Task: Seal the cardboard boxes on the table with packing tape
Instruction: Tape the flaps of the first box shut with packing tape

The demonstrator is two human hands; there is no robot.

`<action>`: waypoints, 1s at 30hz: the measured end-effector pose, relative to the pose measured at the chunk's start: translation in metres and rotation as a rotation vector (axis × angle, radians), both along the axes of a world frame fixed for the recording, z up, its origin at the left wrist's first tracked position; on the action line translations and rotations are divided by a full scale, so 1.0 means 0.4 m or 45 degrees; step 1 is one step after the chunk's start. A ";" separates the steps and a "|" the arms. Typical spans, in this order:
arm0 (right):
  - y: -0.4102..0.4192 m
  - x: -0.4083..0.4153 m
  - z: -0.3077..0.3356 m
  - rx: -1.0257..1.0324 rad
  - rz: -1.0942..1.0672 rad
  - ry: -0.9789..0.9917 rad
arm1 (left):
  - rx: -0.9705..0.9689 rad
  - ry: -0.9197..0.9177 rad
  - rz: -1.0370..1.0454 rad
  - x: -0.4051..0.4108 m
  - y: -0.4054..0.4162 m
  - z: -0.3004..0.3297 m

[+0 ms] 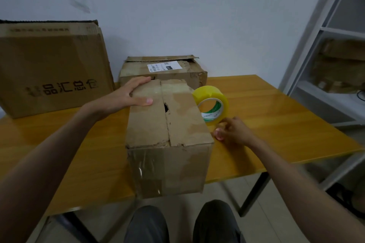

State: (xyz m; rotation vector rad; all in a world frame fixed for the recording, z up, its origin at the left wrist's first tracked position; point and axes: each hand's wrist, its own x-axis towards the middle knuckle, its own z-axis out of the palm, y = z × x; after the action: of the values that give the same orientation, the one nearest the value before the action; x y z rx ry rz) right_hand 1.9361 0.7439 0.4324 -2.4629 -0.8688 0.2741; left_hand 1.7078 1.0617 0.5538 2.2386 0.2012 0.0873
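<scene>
Front box [167, 124] sat on the yellow counter [276, 124], its near end over the counter edge; top flaps were closed, seam untaped, with a small dark hole along the seam just right of the left thumb. Left hand [126, 96] gripped the box's far-left top corner; fingers [141, 81] wrapped over the far edge, thumb flat on the top flap; so left was grasping the box. Right hand [233, 130] was low at the box's right side, next to the near corner; fingers loosely curled, nothing seen in them; whether the fingertips touched the box wall, cannot tell (motion blur). Tape roll [214, 104] stood on edge on the counter just beyond the right fingers, against the box's right wall; clear-yellow tape, green-and-white core; not held. Second box [164, 71] with a white shipping label [164, 65] sat right behind the left fingers, top flap loose; large printed box [53, 69] stood to the left of the left hand. Beyond the right hand: white shelf unit [335, 45] with more cardboard on it.
</scene>
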 end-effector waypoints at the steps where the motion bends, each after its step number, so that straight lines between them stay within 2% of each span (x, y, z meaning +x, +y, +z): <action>1: 0.001 -0.002 -0.011 -0.027 -0.022 -0.013 | 0.007 0.001 0.001 0.000 0.001 0.001; 5: 0.019 -0.014 -0.013 -0.029 -0.049 -0.041 | 0.107 0.030 0.013 0.003 0.010 0.012; 9: 0.025 -0.022 0.016 0.103 -0.129 0.202 | 0.434 0.049 0.115 0.020 -0.022 0.061; 11: 0.019 -0.014 0.044 0.156 -0.237 0.185 | 0.610 0.049 0.197 0.036 -0.067 0.093; 13: 0.012 -0.009 0.106 0.344 -0.382 0.106 | 0.840 0.100 0.283 0.058 -0.104 0.118; 15: 0.018 -0.015 0.194 0.682 -0.469 0.045 | 1.124 0.130 0.324 0.087 -0.126 0.128; 18: 0.066 -0.051 0.327 0.899 -0.368 -0.033 | 1.309 0.216 0.359 0.138 -0.161 0.141; 22: 0.159 -0.109 0.365 0.849 -0.186 -0.097 | 1.405 0.374 0.420 0.205 -0.217 0.173; 24: 0.188 -0.122 0.347 0.839 -0.138 0.005 | 1.408 0.474 0.433 0.239 -0.225 0.170; 26: 0.201 -0.124 0.332 0.895 -0.156 0.085 | 1.236 0.506 0.358 0.279 -0.213 0.143; 30: 0.197 -0.118 0.325 0.907 -0.187 0.065 | 0.644 0.119 -0.084 0.326 -0.191 0.109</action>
State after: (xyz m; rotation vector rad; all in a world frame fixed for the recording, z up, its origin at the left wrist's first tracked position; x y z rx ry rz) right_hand 1.8887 0.8228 0.5624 -1.8290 -0.6160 -0.0298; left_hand 1.8382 0.9854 0.5976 2.7543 0.1681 -0.0043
